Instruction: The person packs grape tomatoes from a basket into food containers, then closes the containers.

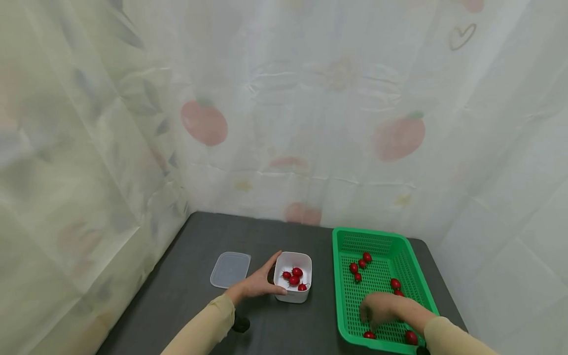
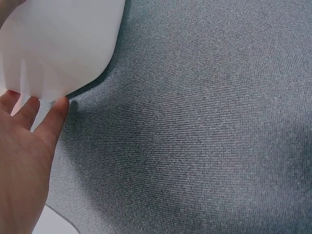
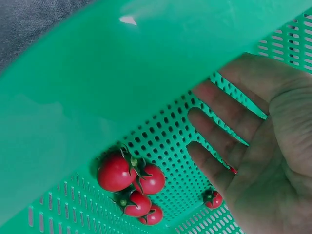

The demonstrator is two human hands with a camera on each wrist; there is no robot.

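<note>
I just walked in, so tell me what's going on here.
A person's left hand grips a white square plastic tub containing four small red tomatoes. Their right hand is inside a rectangular green plastic basket where more tomatoes lie, its grip open. A flat translucent plastic lid lies left of the tub on the dark grey table.

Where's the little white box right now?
In the head view, the white box stands on the dark table, between the clear lid on its left and the green basket on its right, gripped by the left hand.
</note>
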